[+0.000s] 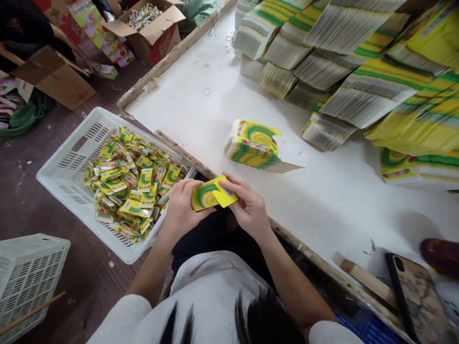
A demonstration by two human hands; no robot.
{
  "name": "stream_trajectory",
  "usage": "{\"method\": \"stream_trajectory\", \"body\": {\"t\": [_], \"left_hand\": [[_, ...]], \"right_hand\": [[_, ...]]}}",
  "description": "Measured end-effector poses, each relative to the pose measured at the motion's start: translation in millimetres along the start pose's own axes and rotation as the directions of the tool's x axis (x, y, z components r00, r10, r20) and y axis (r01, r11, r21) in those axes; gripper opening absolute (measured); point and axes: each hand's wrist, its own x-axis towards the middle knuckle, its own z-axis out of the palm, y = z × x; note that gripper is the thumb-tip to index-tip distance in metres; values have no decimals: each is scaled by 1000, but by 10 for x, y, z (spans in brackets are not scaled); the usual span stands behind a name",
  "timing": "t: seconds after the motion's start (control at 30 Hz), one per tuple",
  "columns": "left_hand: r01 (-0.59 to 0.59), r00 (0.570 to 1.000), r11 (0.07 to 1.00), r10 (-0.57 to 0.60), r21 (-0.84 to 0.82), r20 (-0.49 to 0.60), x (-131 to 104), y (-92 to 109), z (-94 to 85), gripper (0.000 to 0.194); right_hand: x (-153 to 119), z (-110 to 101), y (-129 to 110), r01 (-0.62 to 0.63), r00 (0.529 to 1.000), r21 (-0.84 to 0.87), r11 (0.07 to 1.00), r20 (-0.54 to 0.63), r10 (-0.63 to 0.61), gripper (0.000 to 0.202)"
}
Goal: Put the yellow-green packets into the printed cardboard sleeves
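Between both hands, over my lap at the table's edge, is a small yellow and green cardboard box [205, 195] with a flap standing out at its right end. My left hand [182, 203] is closed around the box's left end. At the flap end, my right hand [248, 203] grips with thumb and fingers. On the table just ahead lies a short stack of matching flat cartons [253, 143]. To my left, a white plastic basket [57, 184] holds a heap of small yellow-green boxes [145, 180].
Piled bundles of flat cartons [326, 67] fill the white table's [186, 86] far right. A phone [412, 291] and a dark red object [441, 257] lie near right. Another crate [32, 272] stands lower left. Open cardboard boxes [57, 79] and a person [28, 33] are at upper left.
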Motion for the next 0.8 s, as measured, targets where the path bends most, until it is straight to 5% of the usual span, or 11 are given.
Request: {"method": "stream_trajectory", "body": {"t": [0.33,0.43,0.57,0.67,0.8], "left_hand": [[-39,997,997,43,-68,68,41,62,-123,60],[-56,998,998,56,-37,-2,70,140,-73,57],[-24,999,999,26,28,-48,39,32,-131,54],[149,979,970,-117,190,-168,-20,-267,-324,66],[399,885,868,-281,294,-371,-73,-572,-471,113]], "right_hand": [[48,-307,11,87,959,-124,988,278,-50,25],[59,-208,-19,10,991,-103,995,134,4,28],[103,-112,-63,-34,998,-23,999,43,35,69],[248,-350,-78,24,999,-128,991,-23,-27,69],[534,-812,11,-28,941,-449,893,-314,-128,42]]}}
